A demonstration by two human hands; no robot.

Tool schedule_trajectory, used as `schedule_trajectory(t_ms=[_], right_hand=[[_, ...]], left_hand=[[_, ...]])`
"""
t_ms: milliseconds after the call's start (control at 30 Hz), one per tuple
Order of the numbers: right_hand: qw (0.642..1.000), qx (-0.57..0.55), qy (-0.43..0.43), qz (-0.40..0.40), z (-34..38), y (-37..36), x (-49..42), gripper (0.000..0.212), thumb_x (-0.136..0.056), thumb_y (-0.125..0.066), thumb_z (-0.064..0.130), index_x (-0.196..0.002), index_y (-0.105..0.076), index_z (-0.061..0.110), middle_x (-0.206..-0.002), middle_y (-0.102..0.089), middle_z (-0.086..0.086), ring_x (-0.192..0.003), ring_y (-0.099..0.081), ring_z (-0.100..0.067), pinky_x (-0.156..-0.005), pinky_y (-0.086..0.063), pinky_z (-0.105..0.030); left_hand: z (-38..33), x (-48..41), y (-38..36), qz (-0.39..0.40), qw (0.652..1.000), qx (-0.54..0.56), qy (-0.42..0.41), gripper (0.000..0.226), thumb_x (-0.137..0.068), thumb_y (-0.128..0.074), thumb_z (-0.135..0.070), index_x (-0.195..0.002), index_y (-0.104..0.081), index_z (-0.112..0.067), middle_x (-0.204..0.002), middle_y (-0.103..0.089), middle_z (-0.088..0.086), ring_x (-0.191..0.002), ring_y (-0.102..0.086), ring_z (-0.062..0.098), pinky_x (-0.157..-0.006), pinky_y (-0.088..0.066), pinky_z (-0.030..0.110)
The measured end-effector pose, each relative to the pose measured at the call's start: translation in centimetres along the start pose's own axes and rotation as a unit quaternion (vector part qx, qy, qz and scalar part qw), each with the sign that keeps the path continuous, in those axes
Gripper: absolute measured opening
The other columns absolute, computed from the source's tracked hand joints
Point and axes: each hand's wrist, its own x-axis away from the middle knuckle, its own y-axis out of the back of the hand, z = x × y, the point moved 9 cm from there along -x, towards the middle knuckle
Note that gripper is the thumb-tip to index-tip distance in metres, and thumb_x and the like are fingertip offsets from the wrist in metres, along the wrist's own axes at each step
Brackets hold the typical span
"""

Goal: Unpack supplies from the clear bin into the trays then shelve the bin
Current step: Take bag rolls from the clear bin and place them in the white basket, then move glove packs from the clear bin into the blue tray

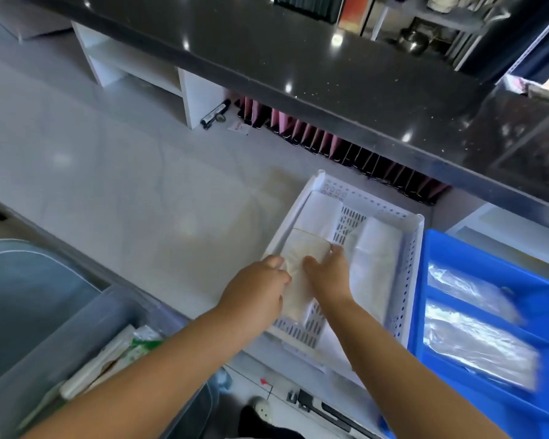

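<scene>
The unpacking looks to be somewhere in the middle. Both hands are down in the white tray (420,258), which sits by the near edge of the counter (140,191) towards its right end. Between them is a cream packet (308,253) with a band round it, lying along the left side of the tray. The left hand (257,291) has its fingers curled on the packet's near left edge. The right hand (328,274) has its thumb laid on top and its fingers over the right edge, so both have hold of it. Whether it is fully set down I cannot tell.

Two white bundles (377,248) are already in that tray, one at the far left and one along the right side. Just to the right, touching or nearly so, is the blue tray (488,251), with two clear wrapped packs (479,340) in its compartments. So a fair share has been sorted.

What is left, as I judge it, is the clear bin (76,331), which stands low at the left, off the counter's near edge. It holds a few flat packets (118,350), white and green, leaning against its wall. Those need to go into the trays, and only then can the bin be shelved. Which shelf is meant I cannot say, though there are open white cubbies (130,68) along the counter's far edge.
</scene>
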Motion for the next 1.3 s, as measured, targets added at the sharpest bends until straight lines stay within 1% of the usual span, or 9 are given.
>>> schedule_trajectory(t_ms=[133, 300, 400, 433, 567, 767, 900, 1033, 1300], right_hand=[[0.962, 0.196, 0.182, -0.061, 2.7, 1.0, 0.7, 0.054, -0.081, -0.051, -0.001, -0.133, -0.039, 0.004, -0.136, -0.036, -0.015, -0.122, -0.032, -0.032, -0.102, -0.033, -0.035], [0.891, 0.362, 0.274, -0.008, 3.5, -0.8, 0.6, 0.034, -0.083, -0.043, 0.002, -0.112, -0.059, 0.010, -0.114, -0.055, -0.012, -0.108, -0.044, -0.032, -0.093, -0.037, -0.034], [0.884, 0.361, 0.297, -0.032, 4.6, -0.3, 1.1, 0.032, -0.084, -0.050, 0.005, -0.113, -0.063, 0.012, -0.117, -0.058, -0.010, -0.110, -0.047, -0.032, -0.093, -0.038, -0.039], [0.879, 0.355, 0.315, -0.039, 5.2, -0.4, 1.7, 0.032, -0.084, -0.052, 0.005, -0.112, -0.064, 0.012, -0.118, -0.058, -0.010, -0.111, -0.048, -0.032, -0.094, -0.039, -0.040], [0.848, 0.295, 0.440, -0.030, 9.2, -3.1, 5.9, 0.027, -0.080, -0.058, 0.002, -0.103, -0.069, 0.012, -0.109, -0.066, -0.009, -0.101, -0.056, -0.031, -0.085, -0.046, -0.041], [0.766, 0.262, 0.585, 0.046, 12.3, -11.9, 15.1, 0.021, -0.076, -0.061, 0.003, -0.093, -0.072, 0.011, -0.093, -0.071, -0.010, -0.090, -0.061, -0.033, -0.077, -0.048, -0.040], [0.737, 0.301, 0.592, 0.125, 10.7, -19.1, 19.5, 0.017, -0.076, -0.062, 0.006, -0.089, -0.072, 0.011, -0.089, -0.071, -0.009, -0.084, -0.060, -0.033, -0.070, -0.046, -0.037], [0.741, 0.331, 0.544, 0.213, 6.1, -26.3, 22.0, 0.022, -0.079, -0.058, 0.006, -0.094, -0.072, 0.014, -0.092, -0.070, -0.010, -0.089, -0.058, -0.033, -0.074, -0.046, -0.040], [0.682, 0.478, 0.399, 0.382, -10.7, -40.5, 23.2, 0.029, -0.090, -0.052, 0.017, -0.116, -0.062, 0.023, -0.116, -0.064, -0.005, -0.110, -0.054, -0.025, -0.086, -0.045, -0.034]], left_hand=[[-0.1, -0.2, -0.5, 0.047, 0.997, -0.062, 0.005, 0.039, -0.081, -0.047, 0.001, -0.117, -0.061, -0.007, -0.148, -0.034, 0.006, -0.118, -0.052, 0.026, -0.093, -0.047, 0.036], [-0.7, 0.4, -1.3, 0.086, 0.985, -0.144, 0.031, 0.036, -0.085, -0.047, 0.000, -0.119, -0.057, -0.005, -0.129, -0.051, 0.015, -0.119, -0.047, 0.029, -0.087, -0.045, 0.035], [-2.7, 1.4, 1.7, -0.054, 0.977, -0.191, -0.075, 0.018, -0.057, -0.069, 0.004, -0.073, -0.069, -0.005, -0.077, -0.066, 0.007, -0.086, -0.060, 0.023, -0.061, -0.044, 0.025], [-1.9, 1.9, 2.6, -0.095, 0.976, -0.183, -0.072, 0.018, -0.056, -0.069, 0.004, -0.070, -0.069, -0.007, -0.074, -0.066, 0.005, -0.083, -0.059, 0.023, -0.062, -0.046, 0.025], [2.4, 5.2, 6.3, -0.202, 0.979, -0.035, -0.005, 0.017, -0.076, -0.062, -0.002, -0.088, -0.073, -0.009, -0.091, -0.072, 0.005, -0.089, -0.059, 0.029, -0.073, -0.050, 0.038], [12.5, 14.4, 11.1, -0.340, 0.926, 0.012, 0.165, 0.020, -0.078, -0.064, -0.008, -0.094, -0.072, -0.016, -0.106, -0.069, 0.003, -0.100, -0.057, 0.026, -0.085, -0.042, 0.029], [20.6, 21.6, 10.3, -0.336, 0.899, 0.031, 0.279, 0.023, -0.076, -0.064, -0.006, -0.096, -0.072, -0.016, -0.107, -0.068, 0.006, -0.104, -0.056, 0.031, -0.091, -0.044, 0.038], [27.8, 28.2, 5.4, -0.284, 0.886, 0.070, 0.360, 0.024, -0.076, -0.065, -0.004, -0.097, -0.071, -0.015, -0.106, -0.068, 0.010, -0.101, -0.057, 0.032, -0.086, -0.043, 0.035], [38.9, 39.8, -9.8, -0.135, 0.838, 0.145, 0.508, 0.024, -0.081, -0.061, -0.013, -0.103, -0.069, -0.020, -0.109, -0.066, 0.012, -0.097, -0.060, 0.030, -0.081, -0.049, 0.035]])
